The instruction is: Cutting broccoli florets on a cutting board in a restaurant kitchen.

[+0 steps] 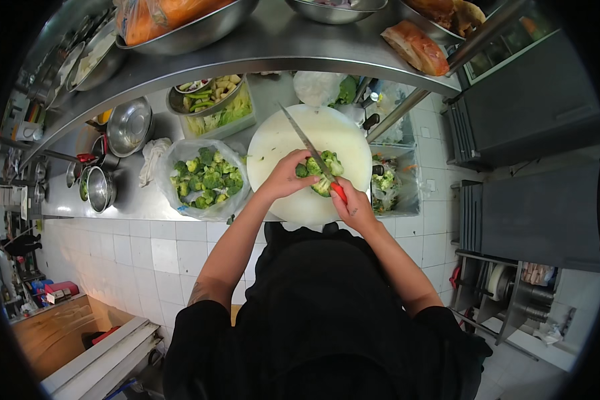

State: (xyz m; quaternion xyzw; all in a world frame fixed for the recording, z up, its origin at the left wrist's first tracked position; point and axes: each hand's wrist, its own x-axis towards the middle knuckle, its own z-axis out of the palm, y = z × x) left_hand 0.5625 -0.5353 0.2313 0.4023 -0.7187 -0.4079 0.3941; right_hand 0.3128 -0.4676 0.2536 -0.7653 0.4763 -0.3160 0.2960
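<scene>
Over a round white cutting board [300,135], my right hand [352,205] grips the red handle of a kitchen knife [305,137]. The blade points up and to the left, lying across a head of broccoli [325,172]. My left hand [288,175] holds the broccoli from its left side, fingers and thumb around the florets. Left of the board, a clear plastic bag [167,172] stands open, with many cut broccoli florets [210,175] in it. Small green bits lie on the board.
A steel shelf [280,55] spans above the counter, holding bowls and a piece of meat [415,47]. Behind the bag is a plastic container [220,127] of lettuce under a steel bowl. A lined bin [410,195] with vegetable scraps stands right of the board; steel bowls [130,127] stand left.
</scene>
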